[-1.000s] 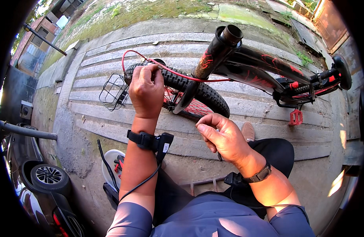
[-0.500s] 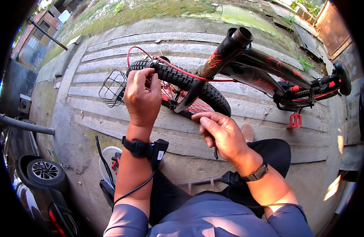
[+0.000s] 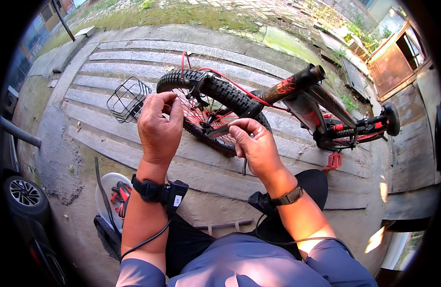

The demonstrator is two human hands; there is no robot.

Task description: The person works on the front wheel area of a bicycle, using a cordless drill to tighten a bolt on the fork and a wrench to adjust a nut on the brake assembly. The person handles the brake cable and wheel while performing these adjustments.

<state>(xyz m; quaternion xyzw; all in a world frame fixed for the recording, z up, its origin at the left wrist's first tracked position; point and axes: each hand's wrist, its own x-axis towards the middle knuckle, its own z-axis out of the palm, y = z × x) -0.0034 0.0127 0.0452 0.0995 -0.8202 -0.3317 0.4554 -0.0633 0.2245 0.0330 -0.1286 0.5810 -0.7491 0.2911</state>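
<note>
A black bicycle with red markings lies ahead of me, its bare head tube (image 3: pixel 297 81) pointing up to the right. The knobby front tyre (image 3: pixel 225 91) and its red spokes are just beyond my hands. My left hand (image 3: pixel 158 126) is closed in a pinch beside the tyre's left part; whatever its fingertips hold is too small or hidden. My right hand (image 3: pixel 259 150) is closed near the fork and wheel hub. A thin dark rod (image 3: pixel 244 166) sticks out below its fingers; its kind cannot be made out. A red cable (image 3: pixel 239 88) runs over the tyre toward the frame.
A black wire basket (image 3: pixel 129 99) lies left of the wheel on the slatted concrete. Near my left forearm stands a white tub (image 3: pixel 105 184) holding red-handled tools. A red pedal (image 3: pixel 333 161) and saddle (image 3: pixel 391 119) are at the right. A parked car (image 3: pixel 27 205) is far left.
The view has shifted, and the bicycle appears lower and turned. My right hand has turned, its fingers drawn together into a pinch. My left hand keeps its pinch beside the tyre.
</note>
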